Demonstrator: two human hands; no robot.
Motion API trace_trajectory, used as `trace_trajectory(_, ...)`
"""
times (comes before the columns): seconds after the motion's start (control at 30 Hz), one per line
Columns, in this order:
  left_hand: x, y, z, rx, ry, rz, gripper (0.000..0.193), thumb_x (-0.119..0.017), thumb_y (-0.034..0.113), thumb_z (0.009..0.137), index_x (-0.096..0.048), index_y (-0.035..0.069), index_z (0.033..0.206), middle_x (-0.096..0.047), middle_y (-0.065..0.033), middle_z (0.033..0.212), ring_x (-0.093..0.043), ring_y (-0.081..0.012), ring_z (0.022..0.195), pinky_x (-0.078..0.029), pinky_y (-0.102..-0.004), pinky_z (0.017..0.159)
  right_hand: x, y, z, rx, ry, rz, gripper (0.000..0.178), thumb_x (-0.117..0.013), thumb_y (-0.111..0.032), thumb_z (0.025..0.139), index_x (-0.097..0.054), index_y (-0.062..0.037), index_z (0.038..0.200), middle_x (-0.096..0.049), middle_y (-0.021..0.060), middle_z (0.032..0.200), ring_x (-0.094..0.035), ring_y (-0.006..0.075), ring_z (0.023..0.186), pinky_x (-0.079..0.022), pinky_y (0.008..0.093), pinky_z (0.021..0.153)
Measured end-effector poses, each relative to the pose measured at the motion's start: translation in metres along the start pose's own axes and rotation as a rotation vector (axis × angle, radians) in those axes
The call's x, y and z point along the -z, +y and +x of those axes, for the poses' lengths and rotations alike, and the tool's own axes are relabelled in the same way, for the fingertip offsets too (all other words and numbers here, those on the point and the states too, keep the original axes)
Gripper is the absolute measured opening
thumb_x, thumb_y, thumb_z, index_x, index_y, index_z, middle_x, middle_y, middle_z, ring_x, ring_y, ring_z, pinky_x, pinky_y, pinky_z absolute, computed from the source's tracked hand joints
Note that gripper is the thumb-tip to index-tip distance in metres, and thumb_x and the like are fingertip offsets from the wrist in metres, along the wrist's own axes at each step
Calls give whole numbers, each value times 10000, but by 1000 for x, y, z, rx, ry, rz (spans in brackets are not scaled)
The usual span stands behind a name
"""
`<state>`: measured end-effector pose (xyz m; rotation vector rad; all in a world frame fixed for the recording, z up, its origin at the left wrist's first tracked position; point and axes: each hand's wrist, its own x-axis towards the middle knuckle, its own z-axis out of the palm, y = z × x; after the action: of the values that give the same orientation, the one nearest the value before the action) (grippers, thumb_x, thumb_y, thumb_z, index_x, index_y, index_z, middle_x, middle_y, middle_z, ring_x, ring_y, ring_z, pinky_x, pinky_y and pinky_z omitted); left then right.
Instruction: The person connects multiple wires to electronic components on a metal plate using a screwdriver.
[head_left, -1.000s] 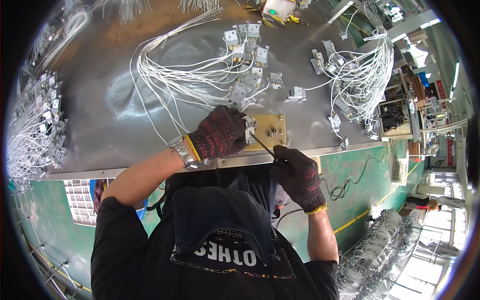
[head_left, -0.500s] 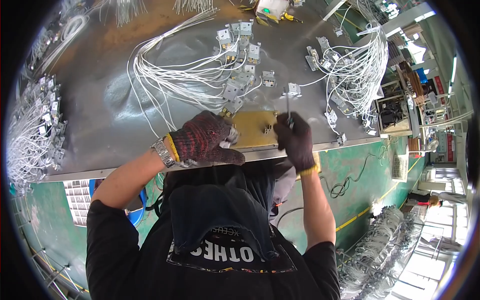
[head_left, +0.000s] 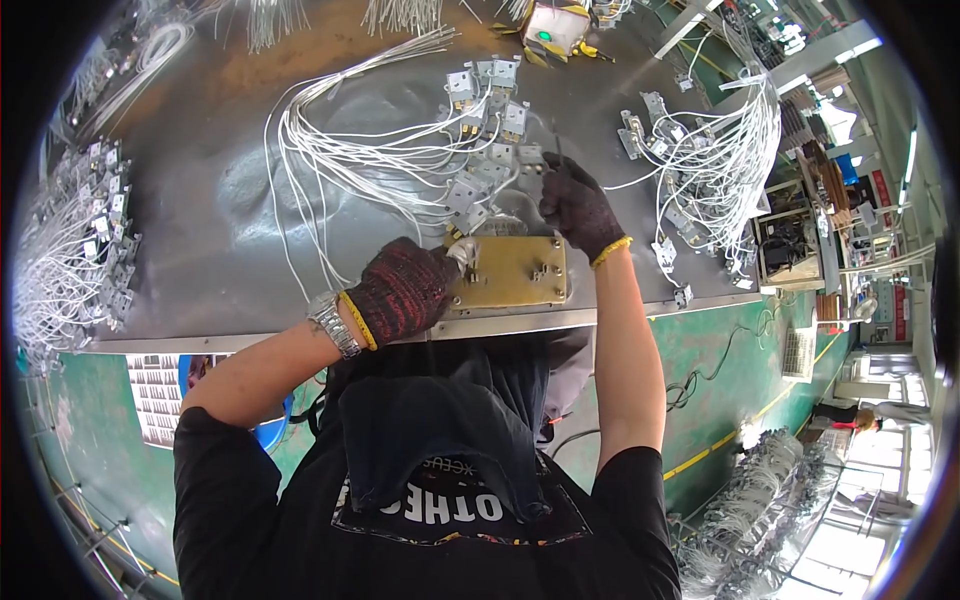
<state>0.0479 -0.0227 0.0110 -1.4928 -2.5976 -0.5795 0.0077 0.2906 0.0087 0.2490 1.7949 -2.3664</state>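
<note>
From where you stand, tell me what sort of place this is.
Probably a factory assembly workshop: white wires with small metal fittings lie bundled on a metal-topped workbench, a brass-coloured plate sits near its edge, and a yellow line marks the green floor.

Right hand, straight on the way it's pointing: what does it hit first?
Likely the small grey metal part just up-left of the right hand; depth is unclear, they may already touch.

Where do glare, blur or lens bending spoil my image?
Head view: glare on the metal table, left of the white wires; windows washed out, lower right; thin tool in the right hand blurred; fisheye blackens the corners.
</note>
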Motion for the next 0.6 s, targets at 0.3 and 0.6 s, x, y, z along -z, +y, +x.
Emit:
trace_trajectory(0.3,1,-4,-2,1,-253,53,574,-686,203,809,-563,-25,1320,-688,-145,822,-657,-356,652,-498,-502,579,-9,-1,-2,11,173,0,400,-666,-153,944,-592,-19,1313,-630,21,843,-593,119,665,-497,263,573)
trace_trajectory(0.6,9,-4,-6,200,-330,-35,453,-728,249,804,-608,0,1163,-710,-196,858,-694,-395,749,-533,-520,655,1,-3,-40,12,-49,75,433,-708,-108,885,-577,-63,1295,-627,48,806,-608,154,613,-451,248,489)
